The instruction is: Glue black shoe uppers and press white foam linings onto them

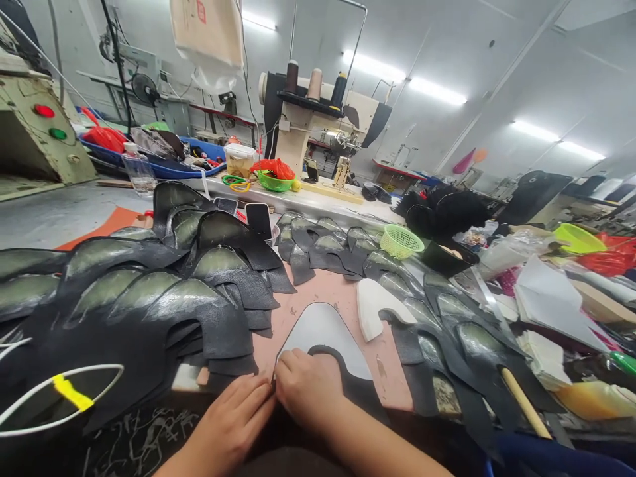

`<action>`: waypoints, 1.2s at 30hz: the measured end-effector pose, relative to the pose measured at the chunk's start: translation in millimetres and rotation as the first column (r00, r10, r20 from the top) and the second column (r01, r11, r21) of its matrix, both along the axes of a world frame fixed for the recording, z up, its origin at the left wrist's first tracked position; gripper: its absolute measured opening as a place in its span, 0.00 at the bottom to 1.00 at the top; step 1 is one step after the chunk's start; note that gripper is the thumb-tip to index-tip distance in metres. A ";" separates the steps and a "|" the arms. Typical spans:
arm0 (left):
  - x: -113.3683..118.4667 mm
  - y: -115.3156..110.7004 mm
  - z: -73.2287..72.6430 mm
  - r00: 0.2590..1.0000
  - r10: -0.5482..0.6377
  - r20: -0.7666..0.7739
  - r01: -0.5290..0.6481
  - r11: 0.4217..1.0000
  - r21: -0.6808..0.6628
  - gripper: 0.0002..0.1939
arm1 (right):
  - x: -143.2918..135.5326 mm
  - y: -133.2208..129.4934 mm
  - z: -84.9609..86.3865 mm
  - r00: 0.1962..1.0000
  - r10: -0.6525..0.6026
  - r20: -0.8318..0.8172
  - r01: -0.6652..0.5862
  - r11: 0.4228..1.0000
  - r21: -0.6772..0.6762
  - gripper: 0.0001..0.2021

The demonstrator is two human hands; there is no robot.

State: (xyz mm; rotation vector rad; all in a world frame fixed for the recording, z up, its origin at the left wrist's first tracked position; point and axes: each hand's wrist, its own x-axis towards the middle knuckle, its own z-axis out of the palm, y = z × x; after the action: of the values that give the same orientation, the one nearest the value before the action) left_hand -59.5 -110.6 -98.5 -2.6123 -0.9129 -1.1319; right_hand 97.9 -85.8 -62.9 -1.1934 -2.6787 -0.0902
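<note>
In front of me lies a curved, horseshoe-like shoe upper piece (322,324), black with a pale grey-white layer on top. My right hand (308,387) is closed on its near left edge, the fingers bent down over it. Touching the right one, my left hand (243,407) pinches the same edge, fingertips partly hidden. A pinkish board (293,285) lies under the piece. Overlapping black upper pieces (199,298) with shiny, greenish coated toes are spread to the left. To the right sits a stack of white curved pieces (372,308).
More black pieces (447,324) run down the right side, near a wooden handle (524,401). A phone (258,222) leans behind the left pile. Farther back are a pale green basket (401,241), a sewing machine (298,132) and a water bottle (136,172).
</note>
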 end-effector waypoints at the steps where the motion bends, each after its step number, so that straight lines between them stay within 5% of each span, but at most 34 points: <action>1: 1.1 1.3 2.0 1.000 -0.001 -0.008 0.001 1.000 0.011 0.17 | 0.8 3.5 1.3 0.997 -0.057 -0.049 0.054 0.996 -0.068 0.05; 3: 3.7 4.6 7.0 0.999 -0.015 -0.034 0.016 0.999 0.034 0.18 | 3.5 12.8 5.2 0.955 -0.247 -0.163 0.200 0.945 -0.259 0.05; 5: 6.2 8.0 12.1 0.996 -0.042 -0.073 0.045 0.998 0.048 0.18 | 7.8 23.5 10.4 0.854 -0.467 -0.230 0.315 0.816 -0.486 0.05; 7: 7.6 10.4 16.4 0.992 -0.060 -0.115 0.066 0.996 0.052 0.19 | 13.0 31.4 16.4 0.778 -0.577 -0.249 0.300 0.689 -0.660 0.08; 8: 7.8 10.9 18.3 0.989 -0.059 -0.134 0.067 0.996 0.055 0.19 | 15.4 32.8 19.2 0.784 -0.565 -0.255 0.257 0.671 -0.696 0.08; 11: 6.6 9.5 23.2 0.987 -0.037 -0.159 0.051 0.995 0.084 0.19 | 19.0 25.3 24.1 0.908 -0.335 -0.250 0.137 0.803 -0.579 0.05; 13: 5.5 6.9 25.7 0.989 -0.025 -0.149 0.039 0.995 0.093 0.19 | 17.6 14.3 22.9 0.971 -0.172 -0.164 0.101 0.923 -0.372 0.04; 15: 5.1 4.1 27.3 0.991 -0.008 -0.133 0.019 0.997 0.080 0.20 | 14.4 4.1 18.3 0.996 -0.064 -0.069 0.052 0.984 -0.173 0.03; 19: 5.4 0.3 26.8 0.995 0.016 -0.098 -0.013 0.999 0.038 0.20 | 7.7 -5.3 7.9 0.998 0.045 0.045 -0.047 0.998 0.036 0.05; 23: 4.4 0.5 24.2 0.997 0.012 -0.080 -0.012 1.000 -0.001 0.19 | 5.2 -1.8 5.5 0.994 0.082 0.078 -0.088 0.992 0.086 0.06; 25: 3.9 1.9 23.0 0.996 0.003 -0.085 -0.003 1.000 0.004 0.18 | 6.7 4.0 6.6 0.999 0.038 0.020 -0.038 0.999 0.026 0.05; 27: 3.8 3.2 22.1 0.995 -0.009 -0.095 0.011 1.000 0.019 0.17 | 9.9 11.7 8.2 0.987 -0.133 -0.085 0.121 0.984 -0.131 0.04; 30: 3.7 4.0 22.4 0.993 -0.037 -0.115 0.040 0.999 0.027 0.17 | 15.3 20.6 11.6 0.919 -0.361 -0.158 0.274 0.874 -0.401 0.04; 32: 3.6 3.9 23.6 0.991 -0.038 -0.128 0.042 0.998 0.036 0.18 | 17.0 20.2 13.8 0.938 -0.318 -0.136 0.236 0.877 -0.418 0.03; 36: 3.4 3.9 25.3 0.990 -0.011 -0.141 0.017 0.999 0.040 0.20 | 12.3 5.6 15.4 0.998 -0.062 0.021 0.064 0.993 -0.104 0.06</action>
State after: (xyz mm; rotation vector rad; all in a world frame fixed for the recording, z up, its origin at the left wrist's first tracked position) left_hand -56.1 -106.7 -73.3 -2.6294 -0.8346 -0.9449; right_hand 110.3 -80.2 -47.5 -1.3143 -2.6913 0.0298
